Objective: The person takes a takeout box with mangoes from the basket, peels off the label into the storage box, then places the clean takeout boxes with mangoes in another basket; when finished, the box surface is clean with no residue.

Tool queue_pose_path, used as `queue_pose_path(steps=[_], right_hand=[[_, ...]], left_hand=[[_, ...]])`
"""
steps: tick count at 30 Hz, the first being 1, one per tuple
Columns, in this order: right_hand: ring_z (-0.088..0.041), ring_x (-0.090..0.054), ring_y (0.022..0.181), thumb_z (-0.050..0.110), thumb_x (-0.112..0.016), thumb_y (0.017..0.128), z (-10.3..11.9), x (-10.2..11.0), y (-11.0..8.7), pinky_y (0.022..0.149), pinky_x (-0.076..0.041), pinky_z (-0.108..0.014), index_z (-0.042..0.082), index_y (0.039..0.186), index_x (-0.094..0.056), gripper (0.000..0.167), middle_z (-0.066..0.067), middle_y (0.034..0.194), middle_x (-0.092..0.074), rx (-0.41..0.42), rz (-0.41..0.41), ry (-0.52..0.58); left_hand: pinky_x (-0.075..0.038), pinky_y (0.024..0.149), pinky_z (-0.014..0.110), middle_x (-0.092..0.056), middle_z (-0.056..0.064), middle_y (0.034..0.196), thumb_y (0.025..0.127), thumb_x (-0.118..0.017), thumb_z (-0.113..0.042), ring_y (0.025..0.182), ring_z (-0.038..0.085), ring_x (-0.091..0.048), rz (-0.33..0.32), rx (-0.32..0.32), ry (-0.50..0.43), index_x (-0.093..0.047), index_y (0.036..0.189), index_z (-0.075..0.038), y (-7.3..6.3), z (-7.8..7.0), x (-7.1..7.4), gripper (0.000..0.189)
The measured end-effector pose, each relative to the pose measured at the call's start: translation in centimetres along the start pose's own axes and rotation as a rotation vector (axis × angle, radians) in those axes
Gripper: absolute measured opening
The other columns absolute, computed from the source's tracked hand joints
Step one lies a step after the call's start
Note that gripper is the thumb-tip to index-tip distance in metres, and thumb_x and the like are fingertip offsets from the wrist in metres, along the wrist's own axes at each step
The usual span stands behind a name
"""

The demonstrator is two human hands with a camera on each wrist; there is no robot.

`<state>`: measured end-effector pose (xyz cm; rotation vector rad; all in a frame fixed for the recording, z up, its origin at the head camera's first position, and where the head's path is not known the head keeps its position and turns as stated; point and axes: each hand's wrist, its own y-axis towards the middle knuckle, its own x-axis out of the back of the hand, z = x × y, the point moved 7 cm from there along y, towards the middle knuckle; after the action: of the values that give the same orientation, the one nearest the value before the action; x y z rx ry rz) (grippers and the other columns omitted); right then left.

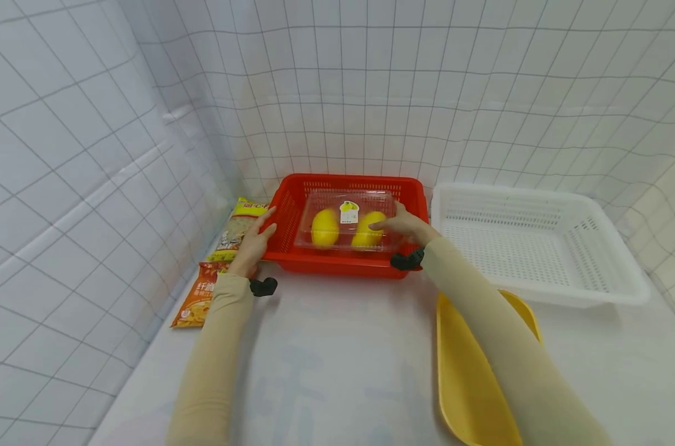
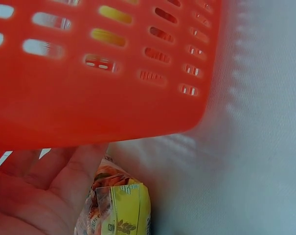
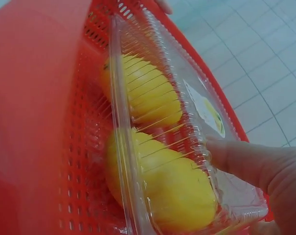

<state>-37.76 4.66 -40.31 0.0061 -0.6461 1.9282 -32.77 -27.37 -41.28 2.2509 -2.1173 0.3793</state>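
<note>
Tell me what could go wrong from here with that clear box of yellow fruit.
The right hand has the clear box at one end only, so lifting it could tip it and roll the two yellow fruits inside. The box looks thin, so it may flex where the thumb presses its ridged edge. The left hand is at the red basket's left side; a nudge there might shift the basket.

The red basket (image 1: 337, 267) before you: smooth plastic; inside it, a glossy, transparent plastic box (image 1: 345, 231); to its left, shiny film packets (image 1: 238, 228); behind it, matt, creased cloth (image 1: 360, 111).
</note>
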Motion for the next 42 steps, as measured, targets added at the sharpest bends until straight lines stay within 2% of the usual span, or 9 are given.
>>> queue_pose_path(steps=[6, 10, 13, 16, 19, 24, 31, 36, 42], right_hand=[[-0.030, -0.057, 0.088, 0.030, -0.066, 0.090, -0.2, 0.1, -0.2, 0.083, -0.051, -0.039, 0.018, 0.153, 0.006, 0.097, -0.018, 0.136, -0.040, -0.002, 0.026, 0.038], [-0.020, -0.052, 0.059, 0.031, -0.066, 0.090, 0.2, 0.7, -0.5, 0.073, -0.054, -0.033, 0.014, 0.153, -0.005, 0.090, -0.018, 0.123, -0.050, 0.025, -0.019, 0.004], [-0.018, -0.052, 0.054, 0.028, -0.065, 0.091, 1.1, 1.0, -1.0, 0.071, -0.055, -0.034, 0.009, 0.153, -0.011, 0.084, -0.019, 0.122, -0.052, 0.061, -0.039, -0.009], [-0.021, -0.057, 0.057, 0.025, -0.065, 0.091, 2.0, 1.7, -1.7, 0.072, -0.055, -0.035, 0.006, 0.152, -0.016, 0.081, -0.021, 0.125, -0.052, 0.085, -0.075, -0.033], [-0.023, -0.060, 0.073, 0.024, -0.065, 0.091, 3.0, 2.7, -2.6, 0.074, -0.055, -0.033, 0.005, 0.151, -0.018, 0.079, -0.019, 0.136, -0.045, 0.099, -0.127, -0.083], [-0.031, -0.061, 0.089, 0.022, -0.065, 0.091, 4.2, 4.6, -4.3, 0.075, -0.055, -0.036, 0.008, 0.152, -0.018, 0.077, -0.020, 0.135, -0.045, 0.158, -0.167, -0.090], [-0.038, -0.051, 0.115, 0.021, -0.062, 0.093, 4.7, 7.8, -8.4, 0.076, -0.054, -0.042, 0.006, 0.152, -0.011, 0.080, -0.024, 0.143, -0.038, 0.278, -0.194, 0.061], [-0.038, -0.049, 0.115, 0.023, -0.063, 0.093, 4.0, 10.2, -12.1, 0.071, -0.055, -0.041, 0.009, 0.153, -0.009, 0.082, -0.024, 0.143, -0.036, 0.364, -0.256, 0.098], [-0.016, -0.057, 0.100, 0.029, -0.064, 0.091, 1.5, 12.3, -17.1, 0.068, -0.056, -0.036, 0.017, 0.154, -0.014, 0.081, -0.023, 0.146, -0.032, 0.407, -0.366, 0.065]], left_hand=[[-0.030, 0.105, 0.047, -0.021, 0.007, 0.153, 0.103, -0.041, -0.024, 0.130, 0.031, -0.030, -0.010, 0.000, 0.012, -0.027, 0.151, -0.031, 0.2, 0.1, 0.0, 0.050], [-0.029, 0.106, 0.047, -0.022, 0.007, 0.153, 0.103, -0.041, -0.024, 0.130, 0.030, -0.030, -0.013, 0.007, 0.008, -0.027, 0.151, -0.031, 0.2, 0.1, 0.0, 0.051], [-0.029, 0.105, 0.046, -0.023, 0.007, 0.152, 0.103, -0.041, -0.025, 0.129, 0.030, -0.030, -0.017, 0.017, -0.003, -0.027, 0.151, -0.031, 0.1, 0.1, 0.0, 0.051], [-0.029, 0.106, 0.046, -0.022, 0.006, 0.153, 0.103, -0.042, -0.025, 0.130, 0.029, -0.030, -0.018, 0.026, -0.007, -0.027, 0.150, -0.032, 0.1, 0.0, 0.0, 0.051], [-0.027, 0.107, 0.045, -0.021, 0.005, 0.154, 0.103, -0.041, -0.025, 0.131, 0.028, -0.028, -0.014, 0.025, -0.012, -0.027, 0.151, -0.032, 0.1, 0.0, -0.1, 0.050], [-0.025, 0.108, 0.046, -0.018, 0.004, 0.155, 0.103, -0.040, -0.023, 0.134, 0.028, -0.026, -0.009, 0.017, -0.021, -0.026, 0.151, -0.031, 0.2, 0.1, -0.1, 0.050], [-0.026, 0.108, 0.046, -0.016, 0.006, 0.156, 0.104, -0.038, -0.020, 0.135, 0.030, -0.025, 0.018, 0.003, -0.041, -0.024, 0.152, -0.030, 0.2, 0.0, -0.2, 0.051], [-0.026, 0.108, 0.046, -0.016, 0.005, 0.156, 0.103, -0.039, -0.022, 0.135, 0.029, -0.026, 0.018, 0.011, -0.043, -0.023, 0.151, -0.032, 0.1, -0.1, -0.1, 0.051], [-0.027, 0.108, 0.045, -0.018, 0.004, 0.155, 0.103, -0.040, -0.024, 0.134, 0.028, -0.027, 0.007, 0.025, -0.026, -0.025, 0.151, -0.032, -0.1, -0.2, 0.0, 0.051]])
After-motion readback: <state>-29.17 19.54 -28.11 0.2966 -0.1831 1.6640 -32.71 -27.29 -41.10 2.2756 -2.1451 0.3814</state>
